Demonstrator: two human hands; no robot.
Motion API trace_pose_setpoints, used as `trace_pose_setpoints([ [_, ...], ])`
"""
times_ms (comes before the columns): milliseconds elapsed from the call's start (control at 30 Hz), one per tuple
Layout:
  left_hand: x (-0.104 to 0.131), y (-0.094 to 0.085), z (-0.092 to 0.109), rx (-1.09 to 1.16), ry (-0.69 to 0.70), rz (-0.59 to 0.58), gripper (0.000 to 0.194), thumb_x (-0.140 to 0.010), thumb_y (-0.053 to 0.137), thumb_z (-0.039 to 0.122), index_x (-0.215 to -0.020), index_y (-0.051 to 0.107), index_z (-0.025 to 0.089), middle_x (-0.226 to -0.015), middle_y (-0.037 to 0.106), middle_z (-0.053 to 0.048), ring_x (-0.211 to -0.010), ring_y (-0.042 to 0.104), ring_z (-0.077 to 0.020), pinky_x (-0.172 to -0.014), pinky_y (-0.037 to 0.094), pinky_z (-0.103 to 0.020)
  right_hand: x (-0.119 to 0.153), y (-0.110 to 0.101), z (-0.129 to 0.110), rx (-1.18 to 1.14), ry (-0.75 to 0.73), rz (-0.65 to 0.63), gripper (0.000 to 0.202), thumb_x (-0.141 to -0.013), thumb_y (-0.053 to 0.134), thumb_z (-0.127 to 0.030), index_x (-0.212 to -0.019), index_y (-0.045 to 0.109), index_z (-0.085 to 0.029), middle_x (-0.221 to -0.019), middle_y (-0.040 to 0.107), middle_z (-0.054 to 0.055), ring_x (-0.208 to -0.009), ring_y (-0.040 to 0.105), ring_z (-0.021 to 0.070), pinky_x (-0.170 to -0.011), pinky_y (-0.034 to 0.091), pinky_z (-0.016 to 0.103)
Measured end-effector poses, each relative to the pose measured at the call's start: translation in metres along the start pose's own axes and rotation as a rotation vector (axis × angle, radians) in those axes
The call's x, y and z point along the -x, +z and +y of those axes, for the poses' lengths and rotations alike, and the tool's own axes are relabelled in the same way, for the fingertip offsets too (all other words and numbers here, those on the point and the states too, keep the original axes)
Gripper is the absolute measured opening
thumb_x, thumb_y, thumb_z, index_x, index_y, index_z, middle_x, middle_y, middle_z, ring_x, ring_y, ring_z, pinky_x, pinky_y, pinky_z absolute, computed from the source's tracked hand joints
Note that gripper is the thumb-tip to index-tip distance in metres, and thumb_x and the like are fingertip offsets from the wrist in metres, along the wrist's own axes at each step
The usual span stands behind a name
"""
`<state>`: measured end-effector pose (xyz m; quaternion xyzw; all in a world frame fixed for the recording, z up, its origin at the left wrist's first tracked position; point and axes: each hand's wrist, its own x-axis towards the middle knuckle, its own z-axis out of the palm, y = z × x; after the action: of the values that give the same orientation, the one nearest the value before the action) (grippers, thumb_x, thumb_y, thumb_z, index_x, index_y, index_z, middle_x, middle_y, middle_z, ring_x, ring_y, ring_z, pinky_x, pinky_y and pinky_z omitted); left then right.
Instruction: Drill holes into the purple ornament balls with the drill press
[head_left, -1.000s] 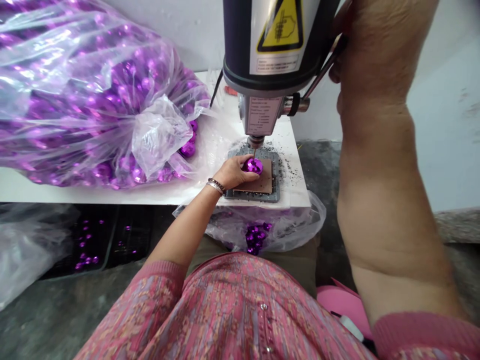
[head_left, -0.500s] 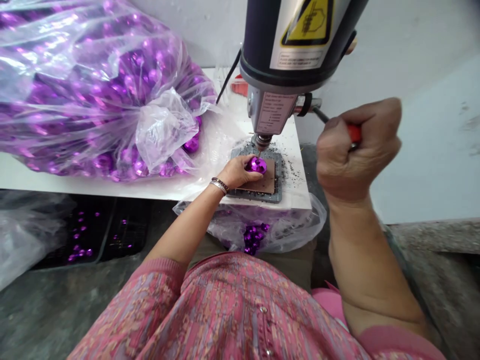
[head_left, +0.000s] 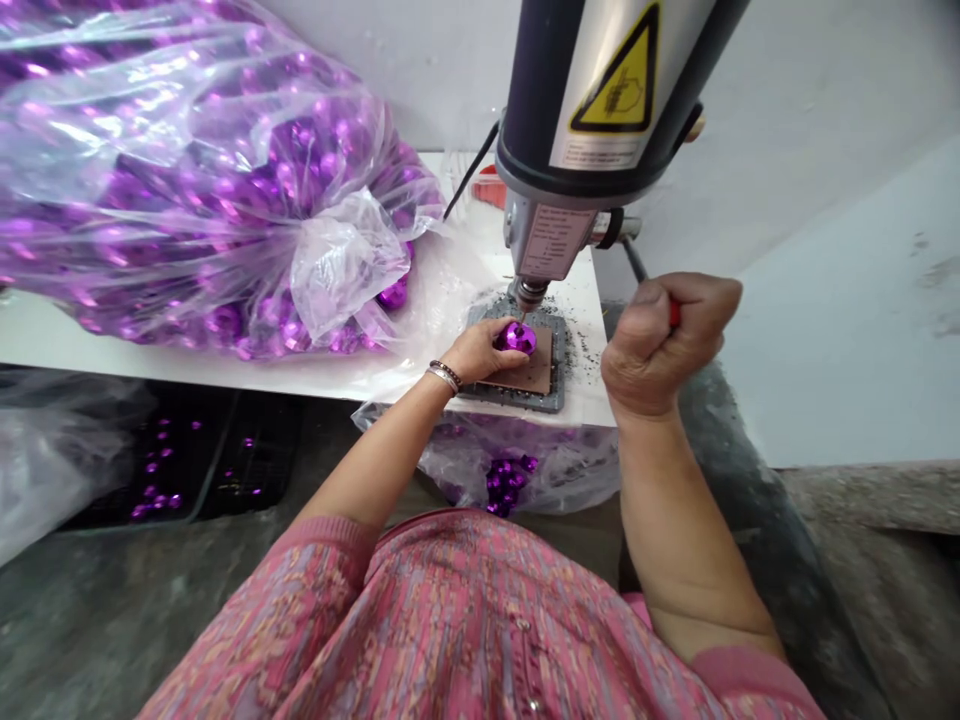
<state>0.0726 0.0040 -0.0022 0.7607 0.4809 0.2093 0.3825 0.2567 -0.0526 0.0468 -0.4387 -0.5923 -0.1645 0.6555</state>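
My left hand [head_left: 480, 352] grips a shiny purple faceted ball [head_left: 519, 338] on a brown board [head_left: 534, 372], which lies on the grey base plate [head_left: 556, 392] of a drill press [head_left: 551, 190]. Directly above the ball is the chuck [head_left: 529, 292]; its thin bit reaches the top of the ball, and I cannot tell how deep it goes. My right hand [head_left: 667, 345] is closed around the red-knobbed feed lever [head_left: 636, 258] at the right side of the machine. A bracelet circles my left wrist.
A large clear bag of purple balls [head_left: 202, 200] fills the left of the white table [head_left: 300, 378]. Below the front edge hangs an open plastic bag [head_left: 555, 478] with purple balls [head_left: 506, 485]. Dark crates [head_left: 169, 460] stand lower left. Dark shavings [head_left: 581, 350] surround the base.
My right hand has pulled the lever down and inward. The chuck sits closer to the ball, which stays in my left hand. The view has shifted slightly.
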Motion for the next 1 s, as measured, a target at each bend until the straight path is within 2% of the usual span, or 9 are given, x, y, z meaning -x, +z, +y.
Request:
trace_pose_setpoints([
  [133,0.001,0.000,0.001,-0.010,0.000,0.028,0.052,-0.074,0.080,0.031,-0.122,0.071,0.016,-0.112,0.072,-0.006,-0.103,0.066,-0.0230,-0.097,0.051,-0.033,0.008,0.005,0.002,-0.009,-0.061,0.040,0.022,-0.096,0.042,-0.034,-0.085,0.050,-0.017,-0.073,0.044,-0.002,-0.068,0.042,0.0027,-0.067,0.038,0.021],
  [233,0.001,0.000,0.003,0.038,0.010,0.023,0.047,-0.072,0.080,0.030,-0.116,0.073,0.016,-0.106,0.071,-0.006,-0.098,0.066,-0.0228,-0.093,0.052,-0.032,0.002,0.008,-0.001,-0.012,-0.051,0.082,0.031,-0.097,0.039,-0.041,-0.081,0.047,-0.016,-0.070,0.041,-0.002,-0.064,0.038,0.0031,-0.064,0.035,0.022],
  [400,0.008,0.001,0.006,0.056,0.002,0.020,0.042,-0.075,0.077,0.033,-0.112,0.070,0.015,-0.098,0.071,-0.002,-0.090,0.064,-0.0194,-0.087,0.051,-0.030,-0.051,0.013,-0.014,0.035,0.084,0.099,0.038,-0.098,0.035,-0.049,-0.077,0.038,-0.018,-0.068,0.036,-0.003,-0.067,0.037,0.0025,-0.070,0.034,0.021],
  [533,0.033,-0.005,0.004,0.072,0.006,0.095,0.046,-0.079,0.075,0.034,-0.121,0.067,0.016,-0.109,0.073,-0.006,-0.097,0.065,-0.0195,-0.091,0.051,-0.031,-0.091,0.020,-0.015,0.012,0.234,-0.004,0.027,-0.100,0.031,-0.030,-0.075,0.028,-0.020,-0.066,0.035,-0.004,-0.063,0.036,0.0014,-0.070,0.028,0.021],
  [700,0.070,-0.010,-0.002,0.021,0.152,-0.128,0.063,-0.073,0.083,0.034,-0.132,0.065,0.019,-0.126,0.070,-0.011,-0.110,0.066,-0.0236,-0.099,0.052,-0.035,-0.094,0.023,-0.015,-0.112,0.284,0.014,0.026,-0.100,0.031,-0.022,-0.075,0.026,-0.021,-0.066,0.033,-0.004,-0.061,0.034,0.0023,-0.071,0.029,0.021],
  [767,0.077,-0.010,-0.004,-0.012,0.173,-0.158,0.070,-0.071,0.086,0.035,-0.136,0.064,0.019,-0.132,0.068,-0.013,-0.107,0.067,-0.0230,-0.096,0.054,-0.034,-0.091,0.023,-0.015,-0.121,0.294,0.031,0.027,-0.101,0.027,-0.022,-0.074,0.027,-0.021,-0.064,0.033,-0.004,-0.059,0.031,0.0028,-0.070,0.029,0.021],
  [833,0.077,-0.014,-0.006,-0.054,0.126,-0.135,0.060,-0.078,0.081,0.037,-0.133,0.067,0.018,-0.127,0.071,-0.012,-0.094,0.068,-0.0197,-0.089,0.055,-0.032,-0.089,0.022,-0.015,-0.127,0.289,0.022,0.027,-0.101,0.027,-0.022,-0.073,0.028,-0.021,-0.061,0.034,-0.005,-0.055,0.028,0.0034,-0.068,0.028,0.022],
  [900,0.069,-0.025,-0.012,-0.120,0.041,-0.070,0.038,-0.088,0.070,0.032,-0.123,0.072,0.018,-0.116,0.074,-0.010,-0.087,0.068,-0.0181,-0.088,0.056,-0.032,-0.088,0.021,-0.014,-0.144,0.281,0.015,0.027,-0.100,0.028,-0.023,-0.073,0.029,-0.021,-0.060,0.034,-0.005,-0.053,0.026,0.0039,-0.064,0.025,0.022],
  [1000,0.046,-0.055,-0.025,-0.282,-0.099,0.137,0.030,-0.092,0.055,0.014,-0.115,0.074,0.017,-0.115,0.075,-0.010,-0.106,0.067,-0.0220,-0.103,0.051,-0.034,-0.086,0.019,-0.013,-0.159,0.264,0.015,0.025,-0.099,0.029,-0.027,-0.074,0.031,-0.022,-0.060,0.036,-0.005,-0.052,0.027,0.0046,-0.062,0.023,0.024],
])
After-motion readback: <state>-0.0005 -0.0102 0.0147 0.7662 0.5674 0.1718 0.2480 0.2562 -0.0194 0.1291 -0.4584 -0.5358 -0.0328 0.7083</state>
